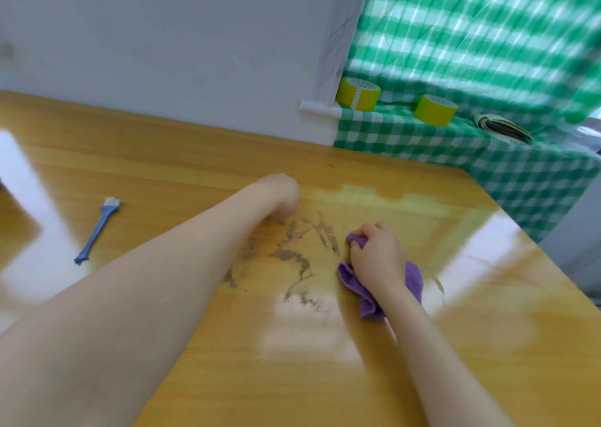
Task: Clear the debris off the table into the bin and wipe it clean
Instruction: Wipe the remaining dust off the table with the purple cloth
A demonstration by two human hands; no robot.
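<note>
1. Here, a purple cloth (413, 280) is gripped by the right hand (374, 257); the fingers are curled round its bunched upper end, and it is pressed against the wooden table (325, 378); loose folds are seen spilling out below the wrist and to its right.
2. The left hand (279, 195) is seen at the end of a forearm stretched diagonally across the table from the lower left; it is blurred and bent down at the wrist, so the fingers are hidden; whether they are curled or straight cannot be told.
3. The two hands lie apart, the left one farther from the camera and to the left of the cloth.
4. Brown debris (292, 257) is smeared over the table in streaks and smudges; it is spread from just below the left hand toward the near side, just left of the cloth.
5. A blue brush (97, 231) with pale bristles is laid flat on the table, well to the left of the left forearm; its bristles are pointed toward the white wall (162, 36).
6. Beyond the table's far right corner, a ledge is covered by a green-and-white checked cloth (422, 140); a yellow tape roll (357, 94) and a second yellow tape roll (434, 109) are set on it; a paler roll (502, 127), blurred, is seen farther right.
</note>
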